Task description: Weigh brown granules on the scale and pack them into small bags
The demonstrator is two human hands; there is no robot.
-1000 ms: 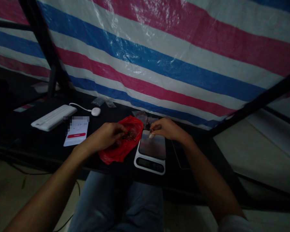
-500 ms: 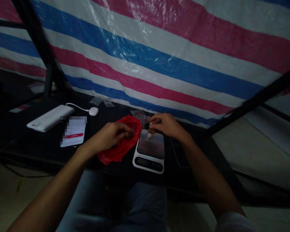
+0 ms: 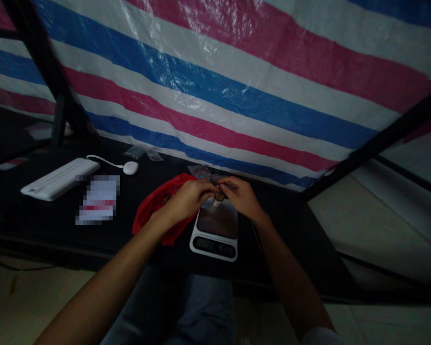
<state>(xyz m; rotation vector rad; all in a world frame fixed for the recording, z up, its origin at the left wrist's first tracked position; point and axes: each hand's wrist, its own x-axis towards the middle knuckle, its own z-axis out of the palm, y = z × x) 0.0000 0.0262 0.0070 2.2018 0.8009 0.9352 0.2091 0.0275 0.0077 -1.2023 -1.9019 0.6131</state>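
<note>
A white kitchen scale (image 3: 213, 244) with a dark shiny plate stands in front of me. At the back of its plate is a small round brown thing (image 3: 219, 197), whose kind is too dim and small to tell. My left hand (image 3: 192, 196) reaches over a red plastic bag (image 3: 149, 203), its fingertips closed together at the brown thing. From the other side my right hand (image 3: 241, 196) meets it there, thumb and fingers pinched. What either hand grips is hidden. Small clear plastic bags (image 3: 200, 171) lie just behind the scale.
Left on the black table (image 3: 129, 244) are a white oblong device (image 3: 61, 178), a round white piece (image 3: 130, 167) on a cord, and a pixelated phone-like object (image 3: 98, 200). More clear bags (image 3: 134, 152) lie by the striped sheet (image 3: 215, 96). Black frame bars (image 3: 373, 139) slant on both sides.
My left hand has moved right, out of the red bag's opening to the back of the scale, beside my right hand. The whole view has shifted slightly.
</note>
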